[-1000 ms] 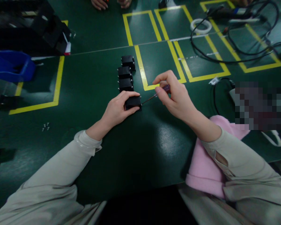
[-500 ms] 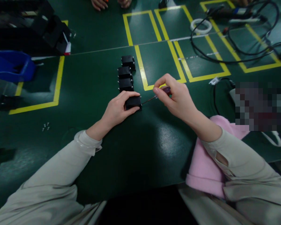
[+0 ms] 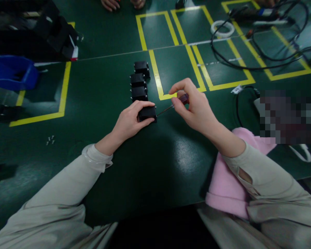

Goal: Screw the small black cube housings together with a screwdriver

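Block [image 3: 148,111] is sitting on the green table [image 3: 150,173] in front of the worker, at the near end of a row, as the left hand [image 3: 126,121] is grasping it between thumb and fingers. The right hand [image 3: 197,107] is gripping a screwdriver [image 3: 184,99] by its handle, its tip meeting or nearly meeting the block's right end. Work on this piece appears to be under way, not finished. Three similar blocks, the far one [image 3: 141,65], the middle one [image 3: 138,79] and the next one [image 3: 139,92], are showing bright screw-like points at their ends; whether they are complete, the view is not telling. Loose screws [image 3: 51,140], seemingly unused, are lying to the left.

The left arm is reaching in from the lower left, palm down, thumb on the near side; the right is angling in across a pink cloth [image 3: 228,183], fingers curling around the handle, shaft slanting down leftward. Farther out, a blue bin [image 3: 12,72] is standing at left, and a co-worker's hands [image 3: 111,4] are showing across the table.
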`<state>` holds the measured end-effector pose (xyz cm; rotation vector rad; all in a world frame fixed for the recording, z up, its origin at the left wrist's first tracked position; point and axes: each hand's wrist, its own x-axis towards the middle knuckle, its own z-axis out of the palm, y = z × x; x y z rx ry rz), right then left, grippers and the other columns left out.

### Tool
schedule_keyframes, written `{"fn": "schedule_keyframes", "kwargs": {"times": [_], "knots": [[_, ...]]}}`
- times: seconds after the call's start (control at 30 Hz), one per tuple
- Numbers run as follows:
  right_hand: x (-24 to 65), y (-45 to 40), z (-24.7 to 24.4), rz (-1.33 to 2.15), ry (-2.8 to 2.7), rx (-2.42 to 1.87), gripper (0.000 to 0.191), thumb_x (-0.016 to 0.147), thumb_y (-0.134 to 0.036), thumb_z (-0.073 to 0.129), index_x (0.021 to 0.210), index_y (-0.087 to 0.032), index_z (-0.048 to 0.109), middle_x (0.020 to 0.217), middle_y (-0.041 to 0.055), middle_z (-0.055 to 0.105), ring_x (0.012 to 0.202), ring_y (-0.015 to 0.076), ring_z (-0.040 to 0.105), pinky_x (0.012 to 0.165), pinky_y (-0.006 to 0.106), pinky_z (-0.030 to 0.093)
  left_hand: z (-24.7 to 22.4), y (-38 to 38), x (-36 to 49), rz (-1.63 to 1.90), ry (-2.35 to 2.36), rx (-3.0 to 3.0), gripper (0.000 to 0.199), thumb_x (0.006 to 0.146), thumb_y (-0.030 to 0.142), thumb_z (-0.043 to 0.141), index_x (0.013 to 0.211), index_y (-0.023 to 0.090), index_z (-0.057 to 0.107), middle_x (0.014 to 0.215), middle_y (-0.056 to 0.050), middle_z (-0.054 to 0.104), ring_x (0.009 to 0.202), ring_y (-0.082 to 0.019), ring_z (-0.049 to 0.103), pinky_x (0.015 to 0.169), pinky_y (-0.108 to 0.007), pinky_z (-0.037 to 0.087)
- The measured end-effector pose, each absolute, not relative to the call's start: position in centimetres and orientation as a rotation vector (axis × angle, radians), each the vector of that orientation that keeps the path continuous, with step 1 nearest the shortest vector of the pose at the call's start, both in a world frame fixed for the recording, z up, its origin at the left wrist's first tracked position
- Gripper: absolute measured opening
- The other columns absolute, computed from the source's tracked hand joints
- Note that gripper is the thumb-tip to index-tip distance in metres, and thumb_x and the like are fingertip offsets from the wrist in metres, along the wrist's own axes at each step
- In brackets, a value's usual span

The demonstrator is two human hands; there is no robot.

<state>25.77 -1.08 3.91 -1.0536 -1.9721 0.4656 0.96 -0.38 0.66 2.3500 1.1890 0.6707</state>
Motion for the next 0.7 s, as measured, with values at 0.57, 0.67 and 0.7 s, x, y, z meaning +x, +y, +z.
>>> {"fn": "schedule_keyframes", "kwargs": {"times": [0.57, 0.67, 0.7], "knots": [[25.79, -1.14, 3.94, 0.423, -2.009, -1.070, 0.017, 0.099, -0.037, 0.049, 0.097, -0.022, 0.055, 0.081, -0.0016, 0.059, 0.066, 0.0096, 0.058, 0.063, 0.025, 0.045, 0.60, -0.41, 0.97, 0.681, 1.191, 2.357, 0.044, 0.090, 0.033, 0.069, 0.131, 0.021, 0.060, 0.125, -0.006, 0.067, 0.115, -0.024, 0.064, 0.099, -0.035, 0.050], [25.77, -1.13, 3.92, 0.422, -2.005, -1.061, 0.016, 0.100, -0.035, 0.047, 0.098, -0.021, 0.055, 0.081, -0.0017, 0.058, 0.066, 0.0093, 0.058, 0.063, 0.024, 0.045, 0.57, -0.41, 0.95, 0.684, 1.186, 2.367, 0.044, 0.090, 0.032, 0.070, 0.132, 0.021, 0.060, 0.125, -0.006, 0.066, 0.115, -0.023, 0.064, 0.099, -0.034, 0.050], [25.76, -1.15, 3.93, 0.425, -2.000, -1.057, 0.015, 0.100, -0.033, 0.046, 0.101, -0.021, 0.055, 0.078, -0.0023, 0.057, 0.065, 0.0093, 0.057, 0.063, 0.025, 0.045, 0.57, -0.40, 0.94, 0.682, 1.186, 2.369, 0.044, 0.090, 0.032, 0.070, 0.132, 0.021, 0.060, 0.125, -0.006, 0.066, 0.115, -0.023, 0.064, 0.098, -0.034, 0.050]]}}
